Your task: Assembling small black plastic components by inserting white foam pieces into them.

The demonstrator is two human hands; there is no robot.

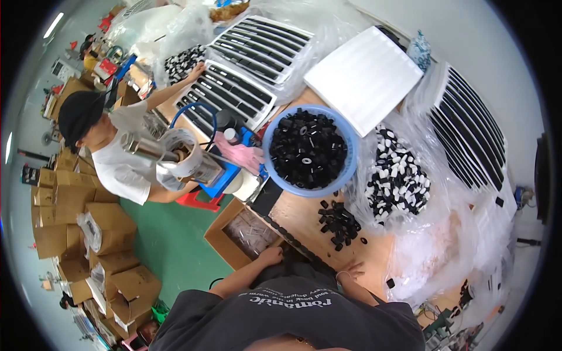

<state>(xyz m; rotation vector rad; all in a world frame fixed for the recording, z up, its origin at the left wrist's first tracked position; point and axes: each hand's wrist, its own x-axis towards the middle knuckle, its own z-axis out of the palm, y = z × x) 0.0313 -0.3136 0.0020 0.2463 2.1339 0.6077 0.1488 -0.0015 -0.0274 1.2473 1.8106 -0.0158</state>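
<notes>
Pieces point(339, 227), small loose black ones, are heaped on the near part of the worktop point(295, 216), just beyond the right hand point(351, 271), which is laid open there, fingers kinda spread. The left hand point(271, 256) is held by an open cardboard box point(223, 235); whether anything's gripped can't be told, fingers partly hidden. A blue basket point(352, 153), crammed with black parts, is parked farther back.

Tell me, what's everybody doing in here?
One person's right grip rests on the table near a small pile of black pieces. Their left grip is by an open cardboard box; I can't tell whether that grip holds anything. A co-worker reaches out near a black-and-white heap.
</notes>
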